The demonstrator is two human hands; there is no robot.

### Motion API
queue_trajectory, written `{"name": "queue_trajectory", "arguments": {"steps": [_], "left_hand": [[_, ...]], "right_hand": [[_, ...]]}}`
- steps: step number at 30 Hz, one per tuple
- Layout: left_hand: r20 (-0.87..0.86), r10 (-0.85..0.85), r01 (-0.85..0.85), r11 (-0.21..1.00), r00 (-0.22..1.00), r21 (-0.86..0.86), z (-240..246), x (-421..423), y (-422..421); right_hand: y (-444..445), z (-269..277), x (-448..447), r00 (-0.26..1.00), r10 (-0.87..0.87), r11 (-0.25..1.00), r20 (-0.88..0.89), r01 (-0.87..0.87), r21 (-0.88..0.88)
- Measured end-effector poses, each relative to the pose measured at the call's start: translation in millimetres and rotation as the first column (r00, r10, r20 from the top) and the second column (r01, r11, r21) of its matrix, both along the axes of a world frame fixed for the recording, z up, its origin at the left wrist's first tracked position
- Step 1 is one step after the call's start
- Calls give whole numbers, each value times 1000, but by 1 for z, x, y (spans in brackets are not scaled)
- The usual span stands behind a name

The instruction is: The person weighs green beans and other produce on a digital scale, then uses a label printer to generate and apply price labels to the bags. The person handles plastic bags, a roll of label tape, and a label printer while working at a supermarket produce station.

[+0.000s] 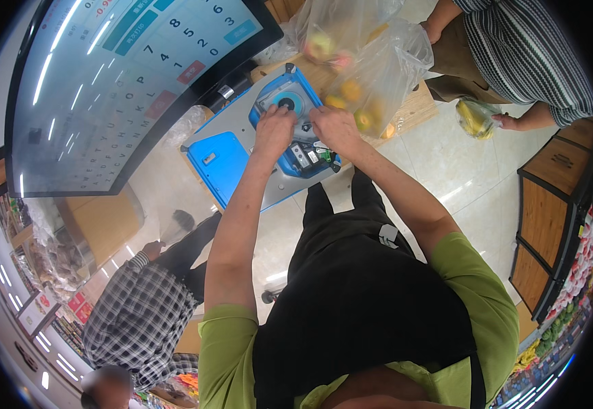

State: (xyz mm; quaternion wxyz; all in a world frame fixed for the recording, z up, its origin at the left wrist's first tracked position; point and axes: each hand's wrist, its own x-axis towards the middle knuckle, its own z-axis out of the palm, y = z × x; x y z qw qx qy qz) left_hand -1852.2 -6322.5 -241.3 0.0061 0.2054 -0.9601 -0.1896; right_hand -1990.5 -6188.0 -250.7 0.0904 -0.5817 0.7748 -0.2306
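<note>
A label printer (227, 166) with blue and grey parts lies opened up before me, its inside showing. Within it sits a round roll with a light-blue ring and dark hub (286, 104). My left hand (276, 130) is over the roll's near side, fingers bent down at its hub. On the printer's right edge rests my right hand (334, 128), its fingers curled near the roll; whether either hand pinches anything is hidden. Just below my hands is the printer's inner mechanism (304, 156), with a green part (327, 155) at its right.
A large touchscreen (122, 92) stands at upper left. Clear plastic bags of fruit (363, 92) lie on the wooden counter (419, 107) beside the printer. At upper right a person in stripes (521, 56) holds bagged bananas (472, 120); a person in a checked shirt (138, 317) is at lower left.
</note>
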Motion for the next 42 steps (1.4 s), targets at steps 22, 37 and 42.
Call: {"name": "queue_trajectory", "arguments": {"steps": [22,37,42], "left_hand": [[62,-93,104,970,994,-219,-14,-16,8],[79,-103,120,961,992,-248,-30,-17,9],[82,-76,94,965,994,-244,-39,-18,7]], "right_hand": [[-8,-14,8,957,89,995,-274,-73,68],[-16,-26,15,957,182,951,-224,-114,288],[-22,-27,16,959,182,937,-218,-102,335]]}}
